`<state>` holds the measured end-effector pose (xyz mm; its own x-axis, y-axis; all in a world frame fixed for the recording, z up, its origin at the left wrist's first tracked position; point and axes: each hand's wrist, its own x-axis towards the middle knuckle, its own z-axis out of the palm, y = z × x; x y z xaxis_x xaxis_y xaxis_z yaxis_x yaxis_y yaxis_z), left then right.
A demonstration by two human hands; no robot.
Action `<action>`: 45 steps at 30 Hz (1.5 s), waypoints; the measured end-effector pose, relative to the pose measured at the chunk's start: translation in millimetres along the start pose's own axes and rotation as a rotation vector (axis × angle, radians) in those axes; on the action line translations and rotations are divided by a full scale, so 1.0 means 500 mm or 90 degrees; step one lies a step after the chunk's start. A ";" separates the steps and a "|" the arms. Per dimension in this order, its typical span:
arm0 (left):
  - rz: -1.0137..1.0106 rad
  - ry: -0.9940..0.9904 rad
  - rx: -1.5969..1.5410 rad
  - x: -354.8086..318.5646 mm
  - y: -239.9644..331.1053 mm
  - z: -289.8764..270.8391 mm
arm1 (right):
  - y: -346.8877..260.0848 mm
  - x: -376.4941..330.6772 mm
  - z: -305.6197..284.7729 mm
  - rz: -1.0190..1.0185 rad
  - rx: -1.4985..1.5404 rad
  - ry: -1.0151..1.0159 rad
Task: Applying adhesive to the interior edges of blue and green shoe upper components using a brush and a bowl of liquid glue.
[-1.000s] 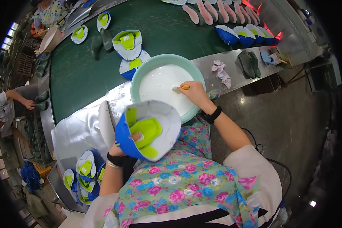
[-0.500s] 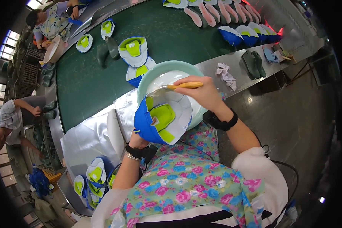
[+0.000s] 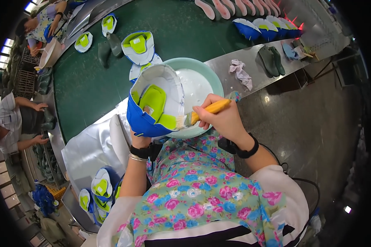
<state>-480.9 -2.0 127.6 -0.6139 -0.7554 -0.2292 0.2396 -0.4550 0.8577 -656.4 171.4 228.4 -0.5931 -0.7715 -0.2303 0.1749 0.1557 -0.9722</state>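
Observation:
My left hand (image 3: 140, 139) holds up a blue shoe upper (image 3: 150, 129) from beneath; most of its fingers are hidden behind it. The upper's white inside faces me, with a lime-green padded lining (image 3: 153, 103). In my right hand (image 3: 222, 117) is a paintbrush (image 3: 210, 111) with a yellow handle. Its pale bristles touch the upper's lower right edge, beside the green lining. Behind the upper stands a pale green basin (image 3: 212, 72) holding white liquid (image 3: 193, 88), partly covered by the upper.
More uppers (image 3: 138, 45) lie on the green belt (image 3: 84, 82) beside dark shoe lasts (image 3: 104, 52). Pink insoles (image 3: 220, 9) and blue uppers (image 3: 248, 29) line the far right. A crumpled cloth (image 3: 241, 74) rests on the metal ledge. Finished-looking stacked uppers (image 3: 103, 185) sit lower left. Two co-workers are at left.
The upper has moved left and up and turned in my left hand. The brush has swung down from the upper's top edge to its lower right edge.

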 end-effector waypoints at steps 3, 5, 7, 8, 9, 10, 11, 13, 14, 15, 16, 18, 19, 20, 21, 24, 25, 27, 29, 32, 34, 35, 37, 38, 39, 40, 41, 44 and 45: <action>0.018 0.011 0.043 0.011 -0.007 -0.017 | -0.012 -0.015 0.010 -0.010 -0.040 -0.017; -0.003 0.005 -0.040 0.009 -0.009 -0.021 | 0.000 -0.002 0.007 -0.049 -0.070 -0.033; -0.022 -0.011 -0.131 0.004 -0.010 -0.021 | 0.022 0.040 -0.008 -0.067 -0.151 0.014; -0.033 -0.004 -0.135 0.003 -0.008 -0.021 | 0.031 0.058 -0.019 -0.084 -0.139 0.003; -0.033 -0.014 -0.129 0.002 -0.005 -0.021 | 0.038 0.075 -0.030 -0.094 -0.160 0.036; -0.036 0.003 -0.139 0.004 0.001 -0.022 | 0.040 0.093 -0.040 -0.117 -0.185 0.071; -0.109 0.013 -0.145 0.008 0.007 -0.024 | 0.035 0.108 -0.052 -0.115 -0.179 0.064; -0.242 0.057 -0.180 0.018 0.023 -0.031 | 0.010 0.131 -0.065 -0.118 -0.240 0.073; -0.244 0.111 -0.162 0.025 0.033 -0.037 | -0.008 0.140 -0.065 -0.171 -0.210 0.047; -0.354 -0.019 -0.211 0.031 0.041 -0.041 | -0.032 0.143 -0.065 -0.201 -0.215 -0.004; -0.465 -0.161 -0.259 0.034 0.047 -0.044 | -0.055 0.142 -0.063 -0.191 -0.241 -0.034; -0.622 -0.145 -0.268 0.031 0.046 -0.037 | -0.098 0.134 -0.049 -0.197 -0.232 -0.128; -0.668 -0.153 -0.277 0.027 0.040 -0.027 | -0.110 0.133 -0.029 -0.263 -0.209 -0.250; -0.728 -0.146 -0.278 0.022 0.032 -0.015 | -0.119 0.133 -0.013 -0.326 -0.188 -0.369; -0.709 -0.159 -0.268 0.009 0.021 0.001 | -0.123 0.133 -0.001 -0.333 -0.183 -0.365; -0.667 -0.203 -0.205 -0.007 0.001 0.040 | -0.116 0.145 0.003 -0.389 -0.240 -0.419; -0.685 -0.248 -0.215 -0.008 0.001 0.047 | -0.108 0.147 -0.008 -0.302 -0.207 -0.356; -0.754 -0.369 -0.330 -0.003 0.010 0.053 | -0.088 0.149 -0.045 -0.211 -0.209 -0.232; -0.730 -0.306 -0.252 0.002 0.028 0.053 | -0.059 0.129 -0.081 -0.164 -0.210 -0.197; -0.653 -0.219 -0.202 0.013 0.060 0.049 | -0.028 0.092 -0.121 -0.080 -0.171 -0.104; -0.389 -0.126 -0.104 0.022 0.064 0.058 | -0.033 0.088 -0.151 -0.055 -0.133 -0.047; -0.329 -0.134 -0.048 0.043 0.074 0.057 | -0.039 0.094 -0.158 -0.086 -0.140 -0.007; -0.179 -0.176 -0.032 0.101 0.092 0.055 | -0.062 0.121 -0.167 -0.150 -0.188 0.031; -0.171 -0.206 -0.043 0.135 0.097 0.054 | -0.075 0.143 -0.164 -0.164 -0.194 0.036; -0.123 -0.213 -0.034 0.178 0.097 0.058 | -0.087 0.170 -0.156 -0.224 -0.150 0.041; -0.097 -0.182 -0.017 0.219 0.091 0.067 | -0.100 0.198 -0.145 -0.271 -0.111 0.047; 0.003 -0.246 0.041 0.256 0.083 0.080 | -0.114 0.226 -0.139 -0.291 -0.112 0.047; 0.192 -0.287 0.246 0.363 0.067 0.150 | -0.142 0.306 -0.116 -0.247 -0.343 -0.057; 0.235 -0.285 0.303 0.393 0.057 0.183 | -0.144 0.335 -0.108 -0.287 -0.363 -0.079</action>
<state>-663.8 -120.1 149.1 -0.8284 -0.5087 0.2347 0.2013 0.1206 0.9721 -810.7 64.4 257.7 -0.4120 -0.8952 0.1699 -0.5208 0.0784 -0.8501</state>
